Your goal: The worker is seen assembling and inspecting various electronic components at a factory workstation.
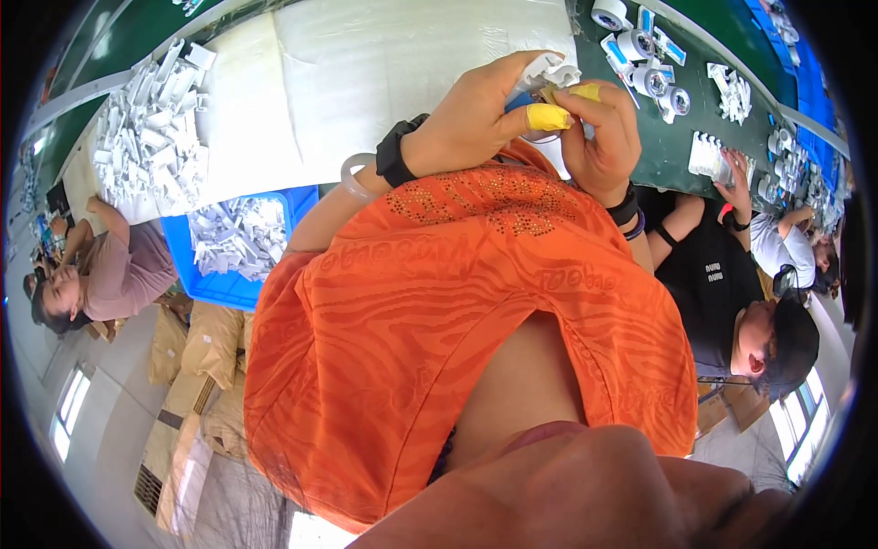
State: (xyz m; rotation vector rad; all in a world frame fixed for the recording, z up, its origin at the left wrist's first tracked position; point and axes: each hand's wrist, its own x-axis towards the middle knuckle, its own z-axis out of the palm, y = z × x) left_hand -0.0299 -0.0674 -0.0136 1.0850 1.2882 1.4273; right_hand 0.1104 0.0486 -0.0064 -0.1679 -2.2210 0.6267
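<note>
Both of my hands meet at the top middle, closed around one small white plastic part (551, 69). My left hand (465, 112) grips it from the left side, its thumb wrapped in yellow tape (549, 117). From the right, my right hand (602, 139) pinches at the same part, also with yellow tape on a digit. Something blue shows between the hands, under the white part; my fingers cover most of it, so its shape is hidden.
A pale sheet (366, 64) covers the table, with a heap of white plastic parts (151, 137) at left. A blue bin (302, 203) of similar parts stands beside the table. Tape rolls (635, 44) lie at right, where a co-worker's hand (734, 181) reaches over white parts.
</note>
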